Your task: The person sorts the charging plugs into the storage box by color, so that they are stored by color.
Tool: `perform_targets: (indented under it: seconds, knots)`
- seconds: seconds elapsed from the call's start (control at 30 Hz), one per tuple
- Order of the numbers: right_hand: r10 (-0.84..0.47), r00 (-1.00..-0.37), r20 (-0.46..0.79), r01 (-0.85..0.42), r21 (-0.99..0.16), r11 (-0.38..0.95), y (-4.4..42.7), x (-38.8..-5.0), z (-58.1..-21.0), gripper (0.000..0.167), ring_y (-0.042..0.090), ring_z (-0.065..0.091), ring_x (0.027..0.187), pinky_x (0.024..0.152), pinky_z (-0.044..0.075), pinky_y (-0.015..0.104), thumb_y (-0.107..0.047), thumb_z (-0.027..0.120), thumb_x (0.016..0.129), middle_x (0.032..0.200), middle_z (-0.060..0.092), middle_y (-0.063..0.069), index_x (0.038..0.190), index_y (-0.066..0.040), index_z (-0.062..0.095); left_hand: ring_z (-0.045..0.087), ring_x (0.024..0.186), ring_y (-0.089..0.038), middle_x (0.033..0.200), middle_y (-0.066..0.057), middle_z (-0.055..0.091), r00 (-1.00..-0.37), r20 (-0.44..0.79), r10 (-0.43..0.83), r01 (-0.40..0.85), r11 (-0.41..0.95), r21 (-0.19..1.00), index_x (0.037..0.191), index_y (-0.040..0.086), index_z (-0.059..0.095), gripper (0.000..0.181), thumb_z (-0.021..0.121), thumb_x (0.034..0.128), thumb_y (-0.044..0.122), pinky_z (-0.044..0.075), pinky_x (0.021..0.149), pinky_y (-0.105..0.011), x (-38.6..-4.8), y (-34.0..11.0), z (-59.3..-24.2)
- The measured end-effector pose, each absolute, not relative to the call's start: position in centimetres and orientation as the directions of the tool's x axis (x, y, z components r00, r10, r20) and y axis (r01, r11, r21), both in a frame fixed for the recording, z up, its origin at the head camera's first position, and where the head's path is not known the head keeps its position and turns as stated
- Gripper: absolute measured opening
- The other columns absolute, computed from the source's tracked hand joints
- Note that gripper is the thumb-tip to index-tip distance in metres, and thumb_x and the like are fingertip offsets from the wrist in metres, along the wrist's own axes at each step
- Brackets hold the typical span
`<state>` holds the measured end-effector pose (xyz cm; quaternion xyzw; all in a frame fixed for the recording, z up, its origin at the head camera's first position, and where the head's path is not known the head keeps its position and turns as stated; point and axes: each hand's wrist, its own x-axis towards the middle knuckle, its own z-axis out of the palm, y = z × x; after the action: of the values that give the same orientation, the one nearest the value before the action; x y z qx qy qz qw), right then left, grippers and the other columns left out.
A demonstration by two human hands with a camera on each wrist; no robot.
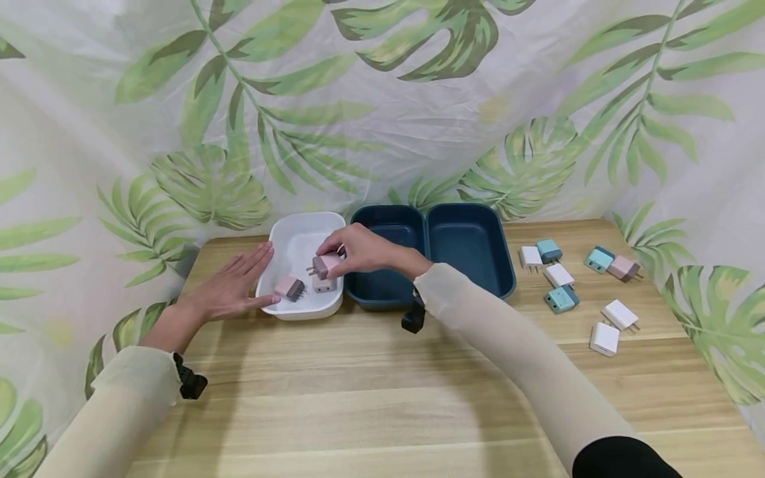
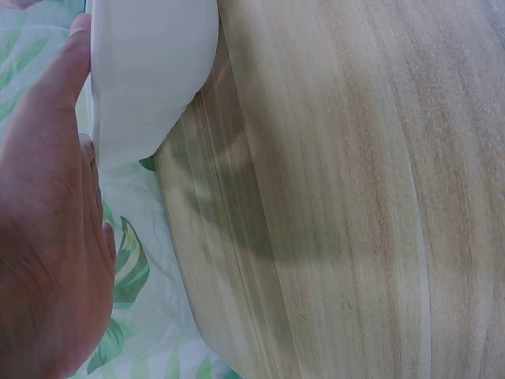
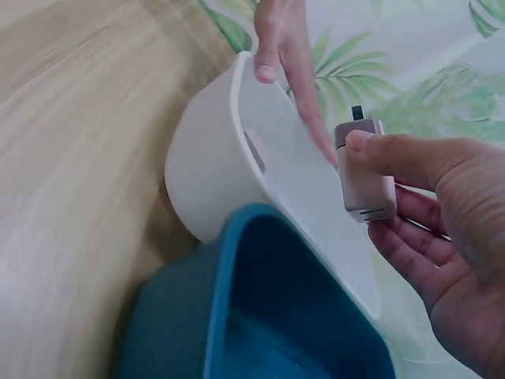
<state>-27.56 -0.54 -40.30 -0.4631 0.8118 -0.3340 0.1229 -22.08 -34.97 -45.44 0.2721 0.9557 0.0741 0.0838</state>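
Leaf-print cloth (image 1: 418,146) backs the table (image 1: 335,392). My right hand (image 1: 372,251) pinches a pink plug (image 1: 327,265) above the white bin (image 1: 301,313); my left hand (image 1: 234,287), straight-fingered, touches it. Two plugs (image 1: 289,288) lie inside; eight others (image 1: 562,300), rightward, appear outstanding.

Indoor work spot — wood-grain table (image 1: 335,398), leaf-print sheet (image 1: 418,146) behind — room type unclear.
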Motion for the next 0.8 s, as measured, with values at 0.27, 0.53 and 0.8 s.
perform_targets:
  seconds: [0.27, 0.53, 0.8]
  knots:
    - [-0.856, -0.512, 0.064, -0.7, -0.609, 0.373, -2.7, -27.4, -41.5, 0.041, 0.01, 0.066, 0.101, 0.091, 0.05, 0.016, -0.021, 0.088, 0.09, 0.121, 0.078, 0.005, 0.127, -0.006, 0.078, 0.007, 0.164, -0.039, 0.178, -0.018, 0.003, -0.836, -0.126, 0.534, 0.509, 0.841, 0.184, 0.17, 0.002, 0.005, 0.105, 0.062, 0.101, 0.058, 0.011, 0.129, -0.062, -22.1, -35.0, -45.4]
    - [-0.863, -0.506, 0.003, -0.715, -0.561, 0.417, -3.6, -27.1, -43.1, 0.042, 0.009, 0.066, 0.105, 0.095, 0.05, 0.017, -0.023, 0.089, 0.088, 0.123, 0.077, 0.003, 0.126, -0.008, 0.078, 0.008, 0.163, -0.04, 0.178, -0.019, 0.004, -0.834, -0.134, 0.535, 0.511, 0.841, 0.178, 0.17, 0.002, 0.004, 0.105, 0.061, 0.1017, 0.058, 0.012, 0.129, -0.063, -22.0, -35.0, -45.4]
    - [-0.864, -0.504, 0.006, -0.721, -0.554, 0.417, -3.8, -27.0, -43.7, 0.044, 0.01, 0.068, 0.108, 0.098, 0.051, 0.019, -0.024, 0.091, 0.087, 0.122, 0.078, 0.003, 0.126, -0.008, 0.078, 0.009, 0.163, -0.039, 0.178, -0.019, 0.004, -0.836, -0.118, 0.536, 0.514, 0.84, 0.175, 0.17, 0.003, 0.005, 0.105, 0.061, 0.1013, 0.059, 0.013, 0.129, -0.063, -22.2, -35.1, -45.5]
